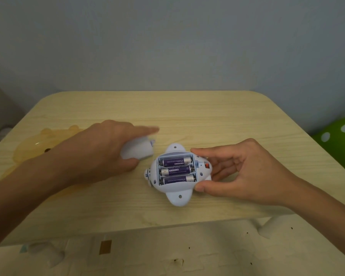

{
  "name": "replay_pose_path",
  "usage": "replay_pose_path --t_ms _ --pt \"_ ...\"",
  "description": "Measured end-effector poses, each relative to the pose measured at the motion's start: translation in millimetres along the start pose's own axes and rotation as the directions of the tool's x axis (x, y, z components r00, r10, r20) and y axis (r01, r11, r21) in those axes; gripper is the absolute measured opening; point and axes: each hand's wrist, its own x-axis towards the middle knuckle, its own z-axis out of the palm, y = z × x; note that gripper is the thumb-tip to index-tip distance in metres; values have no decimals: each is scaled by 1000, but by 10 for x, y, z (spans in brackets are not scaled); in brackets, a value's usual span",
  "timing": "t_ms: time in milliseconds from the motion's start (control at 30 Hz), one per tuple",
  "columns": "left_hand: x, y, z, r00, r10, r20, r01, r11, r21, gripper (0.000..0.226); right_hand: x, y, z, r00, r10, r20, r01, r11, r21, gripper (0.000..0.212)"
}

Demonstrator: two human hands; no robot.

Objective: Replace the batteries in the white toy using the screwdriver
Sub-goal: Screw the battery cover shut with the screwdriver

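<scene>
The toy (pixel 153 173) lies belly up in the middle of the table (pixel 207 116), with its lid off and three batteries (pixel 176 171) showing in a row. The right hand (pixel 245 172), at the toy's 3 o'clock, is half open and pinches the toy's end between thumb and fingers. The blurry left hand (pixel 100 150), at its 9 o'clock, holds the lid (pixel 136 149) in its curled thumb and fingers, with one finger pointing straight out.
</scene>
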Motion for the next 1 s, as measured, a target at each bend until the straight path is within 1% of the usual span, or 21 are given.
replay_pose_path --t_ms 67,133,167,200,233,267,333,400,467,567,700,800,867,933,1000 --pt "-27 92 -56 985 -2 -175 -17 994 -107 79 4 -5 -2 1000 -2 -2 2 1000 0 64" --pt "-51 230 -114 952 9 -306 -102 951 -291 76 6 -5 -3 1000 -6 -6 6 1000 -5 63" --pt "-66 305 -137 946 18 -322 -148 912 -383 73 8 -7 -3 1000 -6 -7 6 1000 -6 62" --pt "-83 376 -143 950 42 -310 -186 872 -453 70 8 -7 -3 1000 -3 -9 3 1000 -2 61" --pt "-106 448 -134 956 75 -283 -211 849 -485 68 7 -10 -5 1000 2 -15 -2 1000 2 59" --pt "-127 507 -107 961 115 -253 -227 849 -476 66 8 -14 -5 1000 4 -19 -4 1000 3 55" --pt "-146 576 -28 960 190 -205 -258 886 -386 64 7 -25 -6 1000 -6 -14 6 1000 -13 43" --pt "-137 587 45 959 217 -182 -267 904 -335 64 7 -39 -3 1000 -17 -10 17 1000 -24 36" --pt "-125 568 82 958 222 -182 -270 911 -310 65 7 -47 5 1000 -12 -12 12 1000 -23 37" --pt "-119 532 87 955 224 -196 -271 925 -267 70 8 -56 11 1000 -8 -8 8 1000 -10 46" --pt "-131 462 56 964 202 -171 -247 920 -304 62 -7 -47 0 1000 23 -19 -23 1000 -2 56" --pt "-159 398 14 977 155 -147 -198 915 -352 55 -15 -47 21 998 59 -31 -60 998 -22 62" --pt "-165 392 -9 983 132 -124 -170 912 -374 57 -12 -67 24 996 84 -23 -84 996 -18 63" --pt "-156 417 -21 986 126 -108 -159 908 -387 57 -9 -104 9 994 112 -7 -111 993 33 62" --pt "-147 442 -27 988 120 -93 -147 908 -392 58 -4 -148 3 988 152 -2 -150 977 152 54"
